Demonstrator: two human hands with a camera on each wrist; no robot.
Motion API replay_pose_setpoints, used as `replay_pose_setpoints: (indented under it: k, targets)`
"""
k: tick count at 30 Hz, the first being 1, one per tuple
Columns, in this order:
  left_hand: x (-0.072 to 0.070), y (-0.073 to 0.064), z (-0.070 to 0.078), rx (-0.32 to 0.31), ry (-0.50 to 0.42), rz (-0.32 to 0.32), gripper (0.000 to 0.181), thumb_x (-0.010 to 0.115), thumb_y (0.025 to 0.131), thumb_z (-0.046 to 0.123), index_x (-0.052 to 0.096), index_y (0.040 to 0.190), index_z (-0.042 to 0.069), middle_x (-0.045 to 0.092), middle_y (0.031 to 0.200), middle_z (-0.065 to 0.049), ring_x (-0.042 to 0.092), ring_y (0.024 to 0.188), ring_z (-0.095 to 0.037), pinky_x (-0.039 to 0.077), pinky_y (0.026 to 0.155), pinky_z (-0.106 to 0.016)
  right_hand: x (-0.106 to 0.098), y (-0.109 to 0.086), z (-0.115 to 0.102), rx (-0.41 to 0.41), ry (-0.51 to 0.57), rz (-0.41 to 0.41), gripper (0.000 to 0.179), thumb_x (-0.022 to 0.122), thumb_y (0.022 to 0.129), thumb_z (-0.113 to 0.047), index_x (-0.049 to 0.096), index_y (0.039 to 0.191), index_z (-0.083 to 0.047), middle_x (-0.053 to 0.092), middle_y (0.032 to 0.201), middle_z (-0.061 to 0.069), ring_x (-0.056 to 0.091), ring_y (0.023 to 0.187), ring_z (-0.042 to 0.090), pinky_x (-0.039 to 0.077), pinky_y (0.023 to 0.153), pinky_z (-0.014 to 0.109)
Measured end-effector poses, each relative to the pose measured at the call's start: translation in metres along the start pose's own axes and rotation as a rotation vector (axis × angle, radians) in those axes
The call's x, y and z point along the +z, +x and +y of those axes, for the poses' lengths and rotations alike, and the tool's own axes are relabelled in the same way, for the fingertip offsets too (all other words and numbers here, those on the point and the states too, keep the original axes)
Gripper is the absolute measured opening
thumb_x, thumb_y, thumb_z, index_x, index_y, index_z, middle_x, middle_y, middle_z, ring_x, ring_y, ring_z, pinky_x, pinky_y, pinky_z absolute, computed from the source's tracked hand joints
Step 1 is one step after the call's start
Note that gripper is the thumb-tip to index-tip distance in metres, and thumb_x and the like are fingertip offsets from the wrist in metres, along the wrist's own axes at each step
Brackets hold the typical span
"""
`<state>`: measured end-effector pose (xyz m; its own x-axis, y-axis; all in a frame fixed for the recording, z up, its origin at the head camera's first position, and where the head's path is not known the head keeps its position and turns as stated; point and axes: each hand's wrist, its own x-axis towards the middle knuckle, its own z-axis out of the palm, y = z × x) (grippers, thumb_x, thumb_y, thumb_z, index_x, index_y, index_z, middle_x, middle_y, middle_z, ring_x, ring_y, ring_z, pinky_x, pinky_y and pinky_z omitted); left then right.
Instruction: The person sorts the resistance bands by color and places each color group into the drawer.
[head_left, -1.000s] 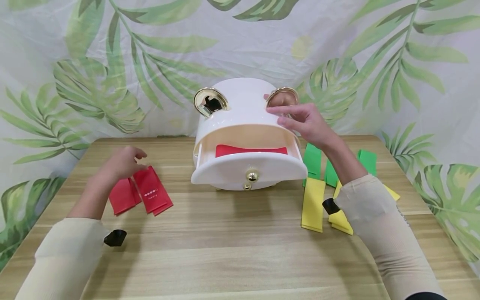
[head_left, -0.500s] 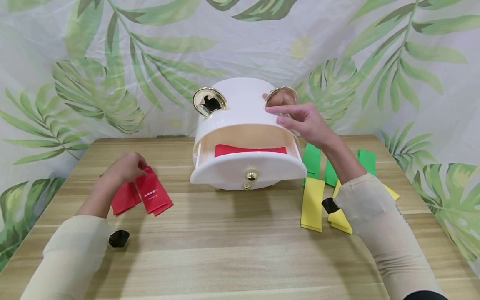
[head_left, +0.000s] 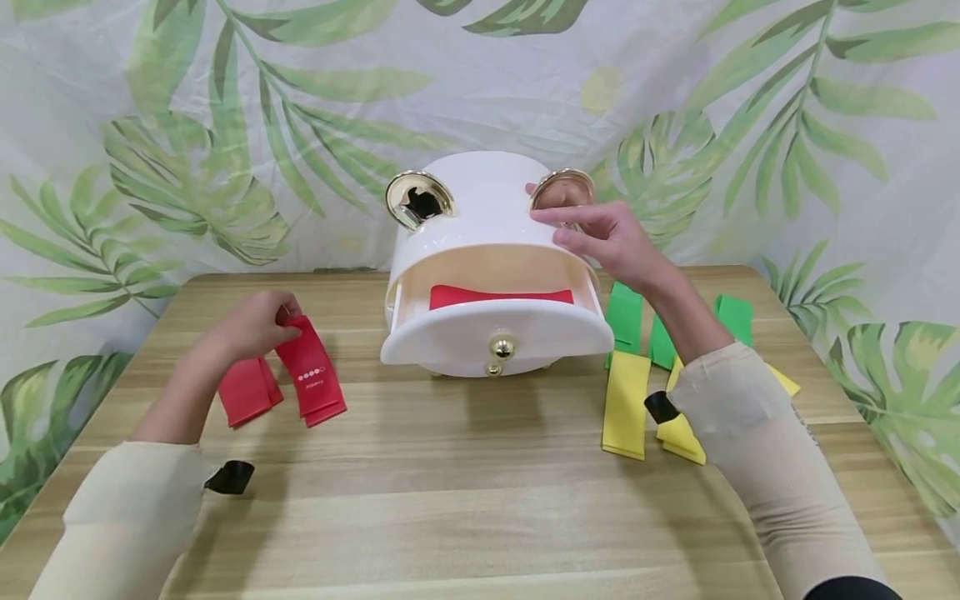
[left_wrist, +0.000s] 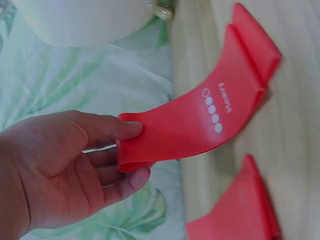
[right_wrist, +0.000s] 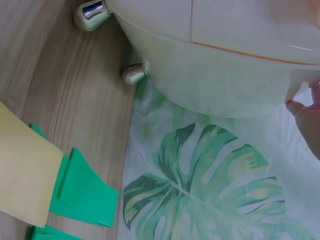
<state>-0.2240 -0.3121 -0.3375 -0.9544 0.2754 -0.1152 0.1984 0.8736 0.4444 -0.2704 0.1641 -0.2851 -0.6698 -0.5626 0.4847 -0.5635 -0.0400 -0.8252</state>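
Observation:
My left hand (head_left: 251, 329) pinches one end of a flat red resistance band (head_left: 318, 375), marked with dots and small lettering. In the left wrist view the thumb lies on top and the fingers are beneath; that end is lifted while the far end meets the table. Another folded red band (head_left: 247, 396) lies just left of it. My right hand (head_left: 618, 246) rests its fingertips on the top of a rounded white box (head_left: 487, 196), by the gold ear (head_left: 562, 190) on the right. The box's drawer (head_left: 442, 333) is pulled out, with a red band (head_left: 502, 297) showing inside.
Folded green bands (head_left: 624, 317) and yellow bands (head_left: 626, 408) lie on the wooden table (head_left: 465, 508) right of the box, partly under my right forearm. A gold knob (head_left: 502, 347) sticks out from the drawer front. A leaf-patterned cloth (head_left: 315, 100) hangs behind the table.
My left hand has come down onto the red band's end, pinched it and raised that end off the table. The right hand has stayed at the box.

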Motion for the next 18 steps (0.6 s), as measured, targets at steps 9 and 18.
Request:
replay_pose_setpoints:
  k: [9,18]
  targets:
    - [-0.015,-0.011,0.033,0.047,-0.041,0.005,0.021,0.067,0.095,-0.001,0.054,0.110,-0.009,0.060,0.084,-0.011,0.056,0.077,-0.025,0.049,0.065,-0.032,0.001,0.000,-0.002,0.033,-0.001,0.027,0.030,0.062,0.097,0.002,0.075,0.124,-0.003,0.076,0.116,-0.002,0.050,0.128,0.020,0.047,0.093,0.029]
    - [-0.028,-0.024,0.055,0.132,-0.319,0.082,0.019,0.056,0.103,-0.003,0.048,0.120,-0.002,0.058,0.099,-0.014,0.060,0.072,-0.020,0.053,0.058,-0.030,0.001,-0.001,-0.002,0.038,0.002,0.025,0.030,0.061,0.098,0.001,0.076,0.124,-0.004,0.074,0.123,-0.003,0.049,0.133,0.019,0.045,0.100,0.031]
